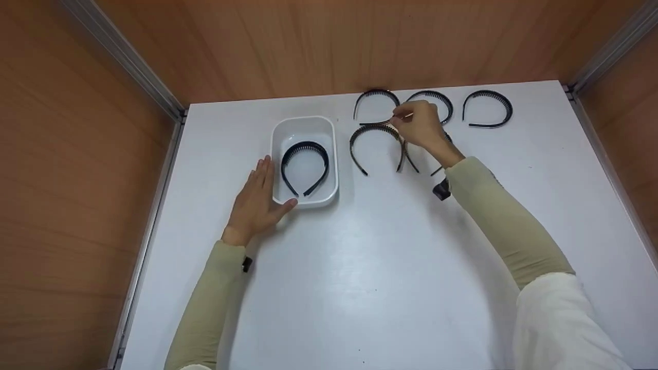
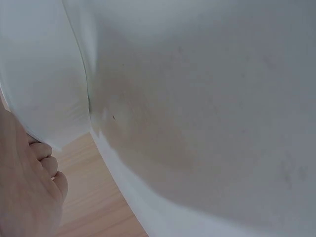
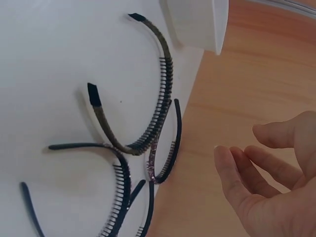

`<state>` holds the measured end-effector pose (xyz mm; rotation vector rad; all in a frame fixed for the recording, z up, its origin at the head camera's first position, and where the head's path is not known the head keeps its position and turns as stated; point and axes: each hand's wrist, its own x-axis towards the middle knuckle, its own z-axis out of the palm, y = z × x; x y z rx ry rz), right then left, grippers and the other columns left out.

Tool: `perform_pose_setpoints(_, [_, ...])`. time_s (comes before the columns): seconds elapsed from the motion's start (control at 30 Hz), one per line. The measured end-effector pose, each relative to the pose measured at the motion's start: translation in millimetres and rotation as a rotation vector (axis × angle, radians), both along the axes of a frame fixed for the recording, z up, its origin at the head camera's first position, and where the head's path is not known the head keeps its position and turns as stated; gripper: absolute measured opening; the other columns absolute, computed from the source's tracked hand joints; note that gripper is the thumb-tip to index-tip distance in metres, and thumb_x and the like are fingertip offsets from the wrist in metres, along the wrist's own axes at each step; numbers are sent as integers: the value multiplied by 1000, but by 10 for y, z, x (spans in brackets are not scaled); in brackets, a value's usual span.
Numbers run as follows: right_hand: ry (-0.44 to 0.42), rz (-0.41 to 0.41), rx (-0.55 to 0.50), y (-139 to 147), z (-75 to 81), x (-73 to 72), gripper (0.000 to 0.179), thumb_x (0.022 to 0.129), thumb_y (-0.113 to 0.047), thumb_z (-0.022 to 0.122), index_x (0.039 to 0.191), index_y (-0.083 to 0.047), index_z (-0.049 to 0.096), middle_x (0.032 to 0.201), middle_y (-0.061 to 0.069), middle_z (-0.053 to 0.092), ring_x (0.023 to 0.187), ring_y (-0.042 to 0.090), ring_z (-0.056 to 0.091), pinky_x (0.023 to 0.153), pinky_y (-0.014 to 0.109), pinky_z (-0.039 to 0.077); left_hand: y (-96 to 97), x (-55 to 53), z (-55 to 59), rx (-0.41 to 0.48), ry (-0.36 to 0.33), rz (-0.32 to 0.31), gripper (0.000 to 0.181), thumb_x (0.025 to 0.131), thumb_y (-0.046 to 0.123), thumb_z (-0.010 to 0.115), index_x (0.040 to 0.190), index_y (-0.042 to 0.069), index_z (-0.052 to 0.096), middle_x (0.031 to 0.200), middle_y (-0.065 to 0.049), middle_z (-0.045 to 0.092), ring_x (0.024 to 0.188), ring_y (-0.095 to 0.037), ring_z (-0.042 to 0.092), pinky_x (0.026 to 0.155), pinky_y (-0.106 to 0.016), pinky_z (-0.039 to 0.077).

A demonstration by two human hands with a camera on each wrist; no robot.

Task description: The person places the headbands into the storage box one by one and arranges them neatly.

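My left hand (image 1: 252, 205) rests with straight fingers along the left side of a white tray (image 1: 336, 154), its thumb at the near corner. Inside the tray lies a black toothed headband (image 1: 306, 144). My right hand (image 1: 424, 126) hovers over the group of headbands at the back, hiding part of them. In the right wrist view its fingers (image 3: 232, 182) bend loosely, thumb apart, with nothing visible between them. Closest by are a brownish-gold headband (image 3: 167, 79) with black tips, a pinkish glittery one (image 3: 152, 163) and a dark one (image 3: 121, 182).
Two black headbands, one at the back left (image 1: 377, 92) and one at the far right (image 1: 509, 108), lie near the table's rear edge. Wooden panels (image 1: 329, 46) enclose the white table (image 1: 354, 267) at the back and both sides.
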<state>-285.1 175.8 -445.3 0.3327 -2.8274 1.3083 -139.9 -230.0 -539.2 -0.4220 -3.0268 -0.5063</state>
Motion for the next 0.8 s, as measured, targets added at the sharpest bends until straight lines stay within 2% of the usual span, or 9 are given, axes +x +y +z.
perform_pose_setpoints(0.2, [16, -27, -3, 150, -26, -43, 27, 102, -13, 68, 122, 3, 77, 120, 20, 75, 111, 35, 73, 94, 45, 60, -13, 3, -13, 6, 19, 0, 113, 97, 75, 57, 171, 1, 14, 180, -13, 10, 168, -31, 9, 136, -48, 17])
perform_pose_setpoints(0.3, [21, -40, 4, 210, -54, -69, 28, 102, -14, 68, 123, 2, 77, 121, 20, 76, 111, 34, 73, 92, 39, 59, -15, 9, -16, 9, 17, 8, 113, 96, 73, 60, 171, 1, 15, 180, -13, 10, 168, -31, 9, 136, -48, 17])
perform_pose_setpoints(0.57, [16, -80, 7, 393, -147, -112, 27, 102, -12, 67, 122, 2, 77, 118, 22, 76, 108, 33, 73, 74, 17, 51, -5, 0, -16, 4, 17, 5, 113, 96, 71, 62, 171, 1, 14, 180, -14, 10, 168, -31, 10, 136, -48, 17])
perform_pose_setpoints(0.8, [21, -115, 28, 611, -279, -146, 28, 101, -11, 66, 123, 3, 77, 118, 22, 76, 109, 35, 75, 73, 14, 50, -5, -7, -33, 3, 21, -8, 112, 98, 73, 57, 171, 1, 12, 180, -14, 9, 168, -30, 7, 137, -45, 13])
